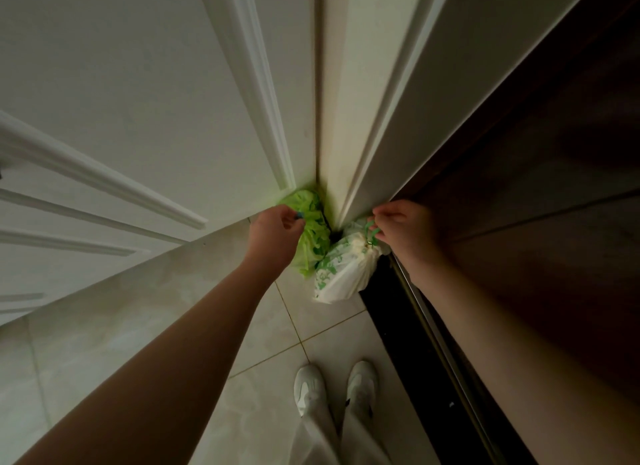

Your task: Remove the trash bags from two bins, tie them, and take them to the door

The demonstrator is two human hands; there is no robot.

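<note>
Reaching down, the left hand (273,230) has its fingers closed on the top of the green bag (313,236) in the corner by the white door (138,101); the right hand (401,227) pinches the white bag (341,270) by its green drawstring (371,234), just beside, low over the tiled floor (270,343)

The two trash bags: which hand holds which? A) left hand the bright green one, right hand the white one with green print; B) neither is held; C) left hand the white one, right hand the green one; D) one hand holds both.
A: the left hand grips the top of the green bag, and the right hand pinches the green tie of the white bag, down by the door.
</note>
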